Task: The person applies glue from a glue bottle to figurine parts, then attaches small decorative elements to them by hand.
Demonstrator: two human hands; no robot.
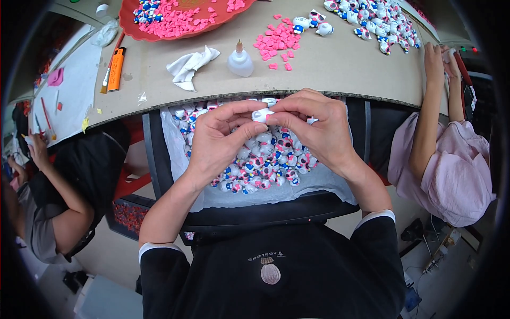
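Observation:
My left hand [220,139] and my right hand [313,125] meet over my lap and together pinch one small white toy figure [262,115] between the fingertips. Under them a black crate [255,212] lined with white plastic holds a heap of small white, blue and pink figures [268,162]. On the beige table [340,64] above lie loose pink pieces [279,41] and a small white glue bottle [240,61].
A red tray [175,21] of pink pieces and a crumpled white cloth [189,66] lie on the table, with an orange lighter [115,69] and a brush beside them. More figures [377,21] are piled at the far right. One person [446,154] sits on my right, another [48,207] on my left.

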